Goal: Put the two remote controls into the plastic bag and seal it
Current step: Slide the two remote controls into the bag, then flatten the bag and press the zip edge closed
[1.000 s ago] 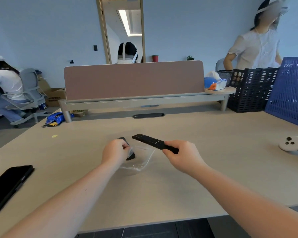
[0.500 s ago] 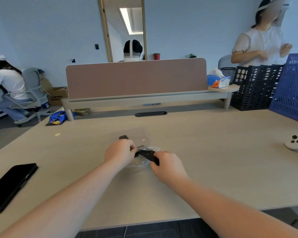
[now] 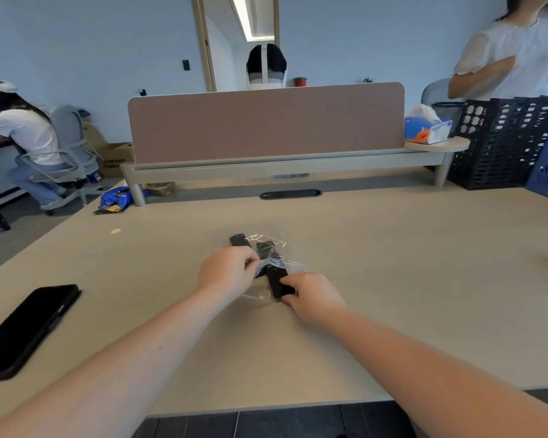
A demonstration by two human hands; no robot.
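At the left edge of the desk (image 3: 393,248) a dark phone (image 3: 29,327) lies flat, well apart from the work; toward the middle, the left hand (image 3: 227,271) is clenched in a pinch on the near-left lip of the clear plastic bag (image 3: 268,267), holding the mouth up off the desk; just beyond its knuckles the far end of the first remote (image 3: 238,240) shows, and it looks to be inside the bag already, though the film is too faint to be sure; beside it to the right lies the second remote (image 3: 274,270), long axis running away from the person and leaning slightly left, its far half under crinkled plastic, its near end touching the right hand (image 3: 310,295); that hand's grip is closed on the near end, thumb on top, the other fingers hidden beneath.

My reading is that the second remote is partway in; the remote lies straight ahead of the right grip, so the next push should follow its long axis, away from the body, while the left hand keeps the mouth open; the right hand is plainly the nearer one for that.

Hard to make out: the bag's seal strip and its true outline; the left fingertips behind the bunched film.
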